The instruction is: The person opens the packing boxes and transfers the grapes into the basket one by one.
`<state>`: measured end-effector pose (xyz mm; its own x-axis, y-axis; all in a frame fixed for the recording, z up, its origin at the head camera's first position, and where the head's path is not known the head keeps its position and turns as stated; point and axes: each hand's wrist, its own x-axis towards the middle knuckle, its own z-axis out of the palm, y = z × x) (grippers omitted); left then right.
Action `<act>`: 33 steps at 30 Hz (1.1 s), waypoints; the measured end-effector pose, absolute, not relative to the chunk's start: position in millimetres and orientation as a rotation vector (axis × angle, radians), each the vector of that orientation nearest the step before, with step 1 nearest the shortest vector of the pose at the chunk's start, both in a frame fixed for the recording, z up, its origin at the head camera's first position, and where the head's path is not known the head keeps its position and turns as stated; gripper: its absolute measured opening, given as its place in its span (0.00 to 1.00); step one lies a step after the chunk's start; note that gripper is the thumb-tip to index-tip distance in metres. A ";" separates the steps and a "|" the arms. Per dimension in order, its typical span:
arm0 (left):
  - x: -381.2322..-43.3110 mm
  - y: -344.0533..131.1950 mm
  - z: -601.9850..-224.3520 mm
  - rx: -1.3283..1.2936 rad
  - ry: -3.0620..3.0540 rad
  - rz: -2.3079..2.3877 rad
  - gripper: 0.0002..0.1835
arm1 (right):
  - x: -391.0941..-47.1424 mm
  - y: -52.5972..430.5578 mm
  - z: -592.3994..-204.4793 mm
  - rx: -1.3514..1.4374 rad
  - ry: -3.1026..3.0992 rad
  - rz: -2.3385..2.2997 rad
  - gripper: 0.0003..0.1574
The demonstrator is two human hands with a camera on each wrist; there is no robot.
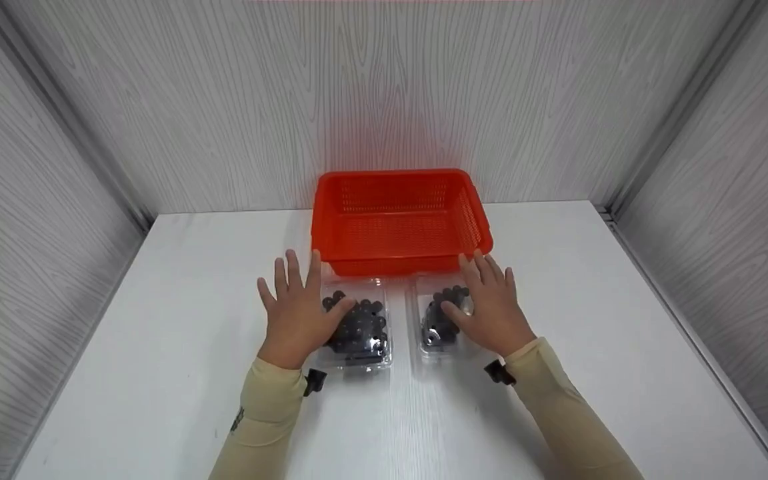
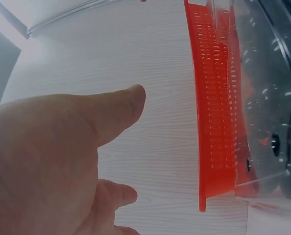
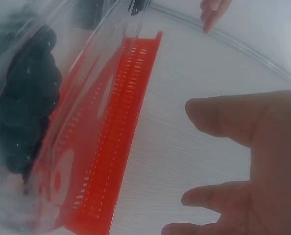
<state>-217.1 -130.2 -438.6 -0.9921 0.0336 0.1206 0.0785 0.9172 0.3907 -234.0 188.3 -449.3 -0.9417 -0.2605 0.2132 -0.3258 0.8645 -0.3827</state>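
Observation:
Two clear plastic boxes of dark round grapes lie side by side on the white table. My left hand [image 1: 296,323], fingers straight and spread, is over the outer side of the left grape box [image 1: 361,333]. Over the right grape box [image 1: 439,323], my right hand [image 1: 492,313] is spread too, its thumb in front of the fruit. Neither hand grips anything. In the left wrist view the left thumb [image 2: 111,110] stands apart from the box; the right thumb [image 3: 219,115] does likewise in the right wrist view.
A red slotted plastic basket [image 1: 401,257] stands behind the two boxes, near the back wall [image 1: 384,87]. Pale wood-grain panels enclose the white table [image 1: 397,427] at the back and both sides.

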 end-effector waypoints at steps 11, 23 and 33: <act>-220.2 -130.5 -441.8 -0.103 -2.990 -0.663 0.54 | -232.6 172.6 -449.6 0.536 -2.875 0.770 0.47; -215.1 -128.1 -441.0 -0.120 -3.054 -0.697 0.54 | -227.0 150.6 -446.4 0.580 -2.942 0.667 0.24; -215.0 -121.9 -445.0 -0.154 -3.109 -0.716 0.51 | -226.1 157.4 -457.1 0.564 -3.004 0.480 0.18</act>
<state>-215.0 -121.9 -445.0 -0.9939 0.1057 -0.0299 0.0820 0.8949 0.4387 -226.1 157.4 -457.1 -0.9324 -0.3464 0.1032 -0.3614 0.8855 -0.2921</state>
